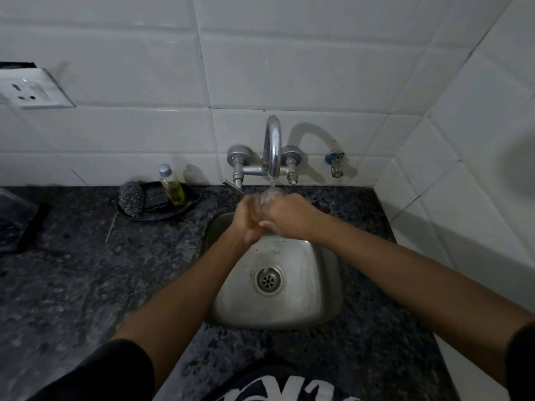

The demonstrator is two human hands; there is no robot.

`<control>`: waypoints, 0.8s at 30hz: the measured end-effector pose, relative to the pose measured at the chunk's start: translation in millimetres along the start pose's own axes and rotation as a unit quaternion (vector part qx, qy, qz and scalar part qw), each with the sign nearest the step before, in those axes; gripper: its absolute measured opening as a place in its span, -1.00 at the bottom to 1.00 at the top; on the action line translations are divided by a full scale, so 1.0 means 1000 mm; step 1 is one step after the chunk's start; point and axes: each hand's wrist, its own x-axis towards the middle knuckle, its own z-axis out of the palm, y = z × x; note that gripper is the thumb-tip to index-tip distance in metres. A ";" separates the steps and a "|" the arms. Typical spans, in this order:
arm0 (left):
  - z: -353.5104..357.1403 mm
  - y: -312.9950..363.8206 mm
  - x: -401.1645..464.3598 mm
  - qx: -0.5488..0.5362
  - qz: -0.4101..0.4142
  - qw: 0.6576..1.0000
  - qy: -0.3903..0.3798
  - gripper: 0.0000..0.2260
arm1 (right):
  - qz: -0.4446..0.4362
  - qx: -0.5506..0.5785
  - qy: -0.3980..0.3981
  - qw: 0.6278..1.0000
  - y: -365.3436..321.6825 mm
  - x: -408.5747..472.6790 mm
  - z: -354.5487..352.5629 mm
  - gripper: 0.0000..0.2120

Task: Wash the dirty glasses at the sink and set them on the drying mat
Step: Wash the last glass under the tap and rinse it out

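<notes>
A small clear glass (264, 204) is under the running chrome tap (272, 146), above the back of the steel sink (312, 285). Water pours onto its top. My left hand (248, 219) grips the glass from the left with curled fingers. My right hand (288, 215) wraps over it from the right, and the fingers of both hands meet around it. Most of the glass is hidden by my hands. No drying mat is in view.
A black tray (185, 206) at the wall holds a steel scrubber (131, 199) and a small bottle of yellow liquid (172, 185). A dark plastic bag (14, 218) lies at the far left on the granite counter (86, 270). A wall socket (31, 88) and a blue-handled valve (335, 163) are on the tiles.
</notes>
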 end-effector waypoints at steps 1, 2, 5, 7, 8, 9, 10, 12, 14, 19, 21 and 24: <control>-0.002 0.002 0.001 0.016 -0.015 1.000 0.000 -0.58 | -0.020 -0.005 -0.006 1.000 -0.001 -0.001 -0.002 -0.63; -0.004 0.005 0.002 0.039 -0.027 0.999 -0.001 -0.59 | -0.052 -0.024 -0.013 0.998 -0.001 -0.003 -0.004 -0.68; 0.006 0.010 -0.004 0.059 -0.018 0.998 0.009 -0.54 | -0.070 -0.056 -0.017 0.996 0.004 -0.010 -0.003 -0.66; 0.008 0.007 -0.003 0.041 0.006 0.999 0.019 -0.51 | 0.004 -0.005 -0.055 0.998 0.000 -0.007 0.000 -0.64; 0.006 0.005 -0.004 0.034 0.016 0.999 0.028 -0.49 | 0.025 0.003 -0.059 0.998 -0.002 -0.005 0.000 -0.62; 0.004 0.003 -0.005 0.023 0.018 0.999 0.035 -0.47 | 0.033 0.006 -0.055 0.998 -0.003 -0.004 0.001 -0.61; 0.003 0.000 -0.007 0.018 0.009 0.999 0.040 -0.46 | 0.026 0.007 -0.053 0.998 -0.004 -0.004 0.002 -0.64; -0.002 0.000 -0.007 0.042 -0.019 0.997 0.054 -0.53 | -0.038 -0.026 -0.038 0.998 -0.004 -0.006 0.007 -0.74; 0.002 0.002 -0.008 0.083 -0.021 0.994 0.065 -0.67 | -0.087 -0.070 -0.032 0.993 -0.006 -0.009 0.008 -0.71; -0.001 -0.003 -0.009 -0.010 -0.001 1.000 0.001 -0.57 | 0.010 -0.027 -0.067 0.997 -0.012 -0.003 -0.003 -0.64; -0.001 -0.003 -0.009 -0.016 0.001 1.000 -0.011 -0.53 | 0.010 -0.002 -0.048 0.999 -0.010 -0.002 -0.010 -0.68; -0.002 0.006 -0.008 0.062 -0.034 0.997 0.015 -0.56 | -0.058 -0.065 -0.051 0.995 -0.002 -0.006 -0.012 -0.70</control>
